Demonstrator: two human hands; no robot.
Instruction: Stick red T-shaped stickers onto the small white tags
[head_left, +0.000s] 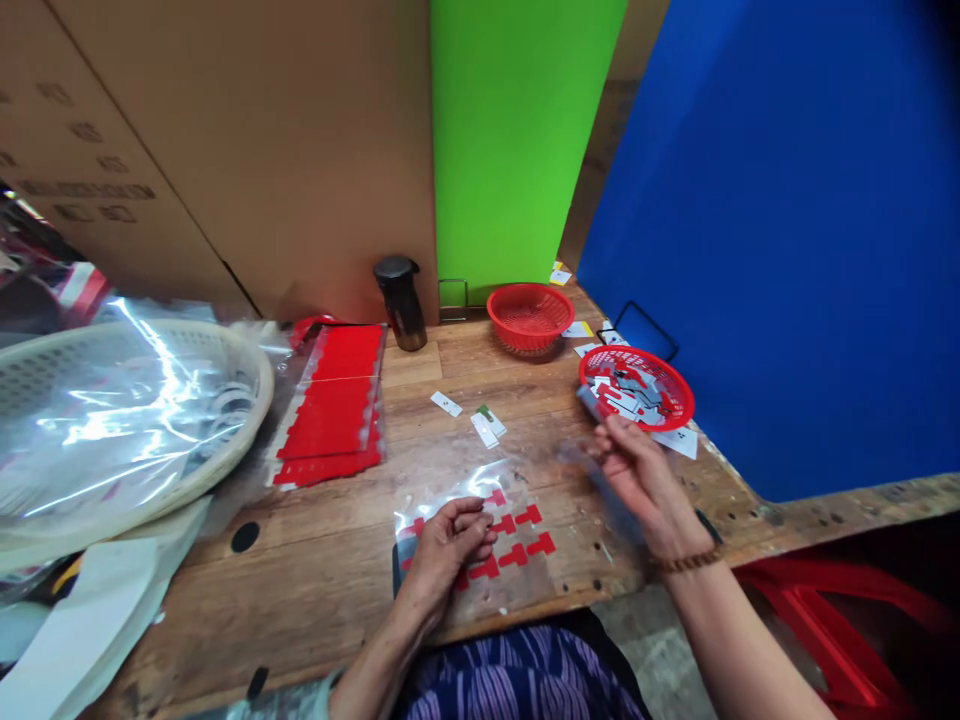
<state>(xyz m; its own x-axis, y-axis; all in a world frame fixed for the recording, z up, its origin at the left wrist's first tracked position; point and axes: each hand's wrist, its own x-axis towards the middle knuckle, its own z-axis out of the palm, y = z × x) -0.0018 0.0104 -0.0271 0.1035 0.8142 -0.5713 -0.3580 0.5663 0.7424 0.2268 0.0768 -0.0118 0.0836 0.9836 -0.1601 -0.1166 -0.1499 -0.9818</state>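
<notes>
A clear plastic sheet (536, 580) with several red T-shaped pieces lies at the table's front edge. My left hand (454, 545) rests on it, fingers curled and thumb pressed against them; whatever they may pinch is hidden. To the right, my right hand (637, 470) is raised over the table, closed on a blurred strip of clear plastic film (615, 500) that hangs below the fingers. A small grey and red end (592, 402) sticks out past its fingertips, in front of a red basket (679, 385) of grey, white and red pieces.
Another red basket (530, 315) and a dark bottle (402, 305) stand at the back. Red sheets (330, 390) are stacked left of centre, beside a large cream basket (255, 400) with plastic bags. Small white cards (485, 430) lie mid-table. A blue panel (787, 250) borders the right.
</notes>
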